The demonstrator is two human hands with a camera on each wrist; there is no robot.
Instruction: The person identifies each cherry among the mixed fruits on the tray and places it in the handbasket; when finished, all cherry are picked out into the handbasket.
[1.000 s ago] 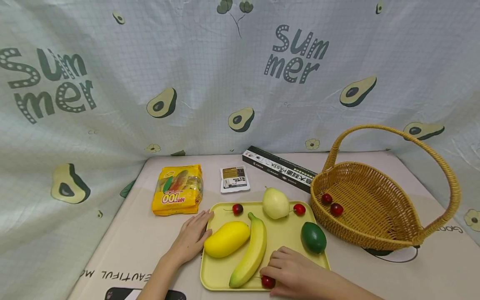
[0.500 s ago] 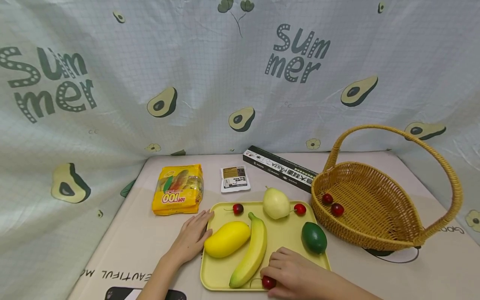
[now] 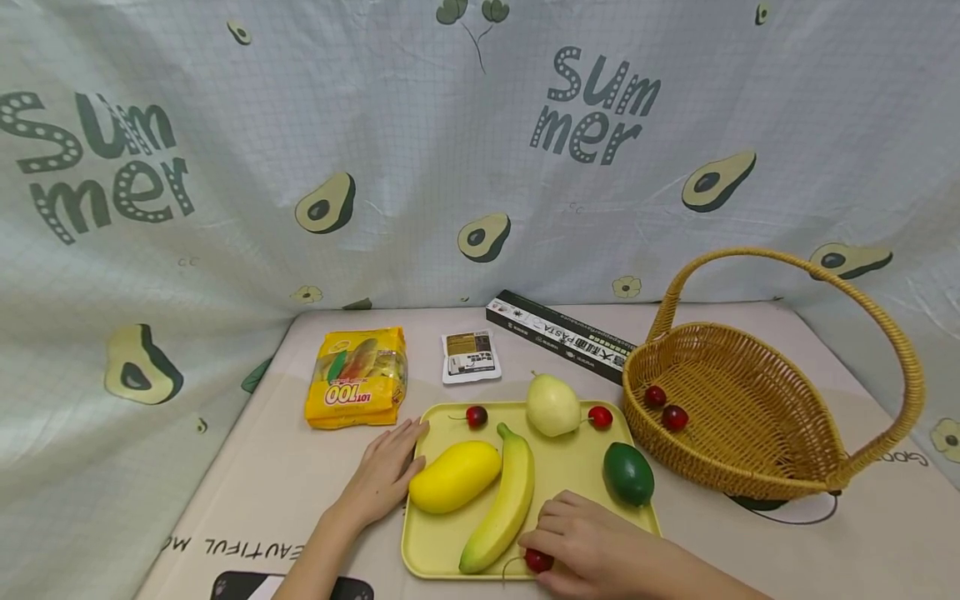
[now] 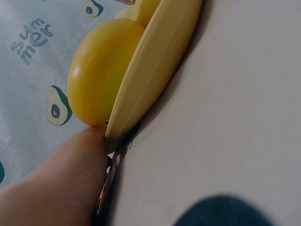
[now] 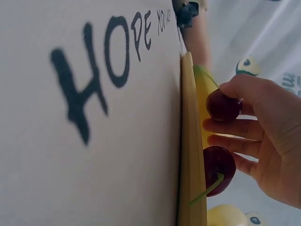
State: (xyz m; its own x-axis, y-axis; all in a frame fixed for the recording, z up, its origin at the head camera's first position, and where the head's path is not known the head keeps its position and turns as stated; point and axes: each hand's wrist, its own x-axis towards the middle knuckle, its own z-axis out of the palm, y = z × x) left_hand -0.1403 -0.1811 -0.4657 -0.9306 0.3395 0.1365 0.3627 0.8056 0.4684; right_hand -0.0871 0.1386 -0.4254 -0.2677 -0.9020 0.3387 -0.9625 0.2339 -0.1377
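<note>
R hand (image 3: pixel 588 546): thumb + fingers pinched on cherry (image 3: pixel 538 561), at tray's (image 3: pixel 572 467) near edge, R of banana's (image 3: pixel 498 508) lower end. Stem sticks out twd banana. L hand (image 3: pixel 378 479): fingers extended, not gripping, laid at tray's L edge beside mango (image 3: pixel 455 477); prob steadying tray.

Step, my read: pick phase, grip made or nearly so, no clear lift yet. Next move calls for light but firm pinch, straight up over rim, w/o dragging stem on banana. Watch 2nd cherry (image 5: pixel 223 162), close under the other fingers per R wrist cam; could get knocked.

Rest of tray: cherry by pear (image 3: pixel 552 405), another at far L, green fruit (image 3: pixel 628 474) on R side. Basket (image 3: pixel 750 408) just R of tray, 2 cherries in it.

Hidden/unclear: 2nd cherry not visible in head cam, R hand presumably covers it. Can't tell if little finger touches it, or if pinched cherry sits on tray floor or is just off it. L wrist cam: L fingertips not visible, so thumb contact w/ mango unconfirmed. Dark blurred shape at bottom there cut off, no ID. Both forearms cropped in head cam.
</note>
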